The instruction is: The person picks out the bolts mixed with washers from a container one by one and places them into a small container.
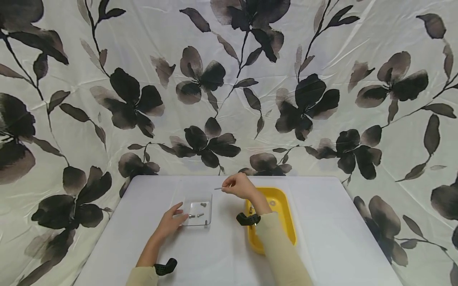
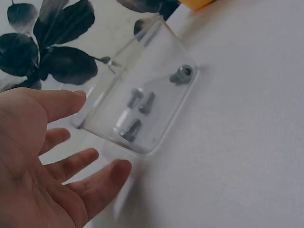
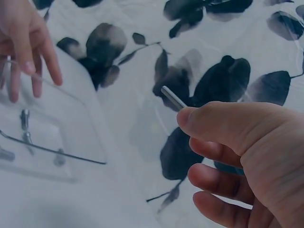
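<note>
Near the bench's (image 1: 332, 230) far edge the right hand (image 1: 240, 186) pinches a screw (image 3: 173, 97), likely slippery, best held by one end; left hand (image 1: 170, 221) spread beside a box (image 1: 196, 225)

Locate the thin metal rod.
In the head view, the thin metal rod is pinched in the right hand near the far edge of the white table, right of the clear box and left of the yellow tray.
</note>
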The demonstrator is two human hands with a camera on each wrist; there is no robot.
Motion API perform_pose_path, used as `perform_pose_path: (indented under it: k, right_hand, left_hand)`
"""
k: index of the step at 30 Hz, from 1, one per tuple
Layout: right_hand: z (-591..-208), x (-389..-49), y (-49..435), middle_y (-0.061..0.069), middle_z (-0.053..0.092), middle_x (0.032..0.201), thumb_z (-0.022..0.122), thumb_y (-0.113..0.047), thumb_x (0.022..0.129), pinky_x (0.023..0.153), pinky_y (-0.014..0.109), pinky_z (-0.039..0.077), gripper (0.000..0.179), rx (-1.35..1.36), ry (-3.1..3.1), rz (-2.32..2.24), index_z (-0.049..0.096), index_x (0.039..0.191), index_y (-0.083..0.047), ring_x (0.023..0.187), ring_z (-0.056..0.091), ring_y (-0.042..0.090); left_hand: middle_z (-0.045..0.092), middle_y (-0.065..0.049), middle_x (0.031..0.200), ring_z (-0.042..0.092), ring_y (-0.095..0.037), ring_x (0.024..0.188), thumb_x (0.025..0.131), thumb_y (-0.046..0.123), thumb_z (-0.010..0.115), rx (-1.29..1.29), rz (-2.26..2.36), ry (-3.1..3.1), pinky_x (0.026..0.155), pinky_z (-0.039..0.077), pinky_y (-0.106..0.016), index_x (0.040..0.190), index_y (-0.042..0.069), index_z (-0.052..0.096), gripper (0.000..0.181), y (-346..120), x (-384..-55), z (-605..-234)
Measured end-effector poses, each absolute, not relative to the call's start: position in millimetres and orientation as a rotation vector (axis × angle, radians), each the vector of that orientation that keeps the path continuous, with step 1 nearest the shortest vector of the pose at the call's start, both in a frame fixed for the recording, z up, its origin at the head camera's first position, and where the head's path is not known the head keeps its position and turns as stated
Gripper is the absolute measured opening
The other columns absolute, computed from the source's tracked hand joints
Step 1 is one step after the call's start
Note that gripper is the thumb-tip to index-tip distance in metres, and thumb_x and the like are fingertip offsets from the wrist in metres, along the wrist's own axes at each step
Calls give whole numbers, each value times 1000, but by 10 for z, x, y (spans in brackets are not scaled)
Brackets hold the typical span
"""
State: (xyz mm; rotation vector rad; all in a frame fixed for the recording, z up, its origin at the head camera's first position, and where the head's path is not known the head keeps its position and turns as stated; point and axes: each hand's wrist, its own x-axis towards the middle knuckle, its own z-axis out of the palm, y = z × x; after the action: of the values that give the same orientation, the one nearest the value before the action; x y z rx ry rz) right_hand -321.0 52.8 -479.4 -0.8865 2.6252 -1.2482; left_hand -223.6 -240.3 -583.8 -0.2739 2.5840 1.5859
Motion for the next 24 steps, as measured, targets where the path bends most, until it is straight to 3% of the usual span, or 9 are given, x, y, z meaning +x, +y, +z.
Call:
perform_pose_path:
  k: [10, 24]
  right_hand:
    - [-4903, -3197, 291, -8, 66, 74, 77, -14, 85, 57, 21, 46, 4, -850, 2592, -1292, 76, 88, -11, 67, 53, 11]
    - [-5184, -3121, 30, -7, 66, 75, 77, -14, 84, 56, 21, 48, 4, -825, 2530, -1377, 76, 86, -11, 67, 54, 10]
  left_hand:
    - [44, -26, 139, 59, -30, 104, 92, 22, 68, -241, 1763, 2442, 77, 57, -35, 150, 15, 37, 66, -2456, -2241, -5980]
    - [42, -26, 139, 59, -30, 104, 94, 17, 66, -241, 1826, 2332, 79, 57, -35, 151, 19, 36, 65, -2472, -2242, -5985]
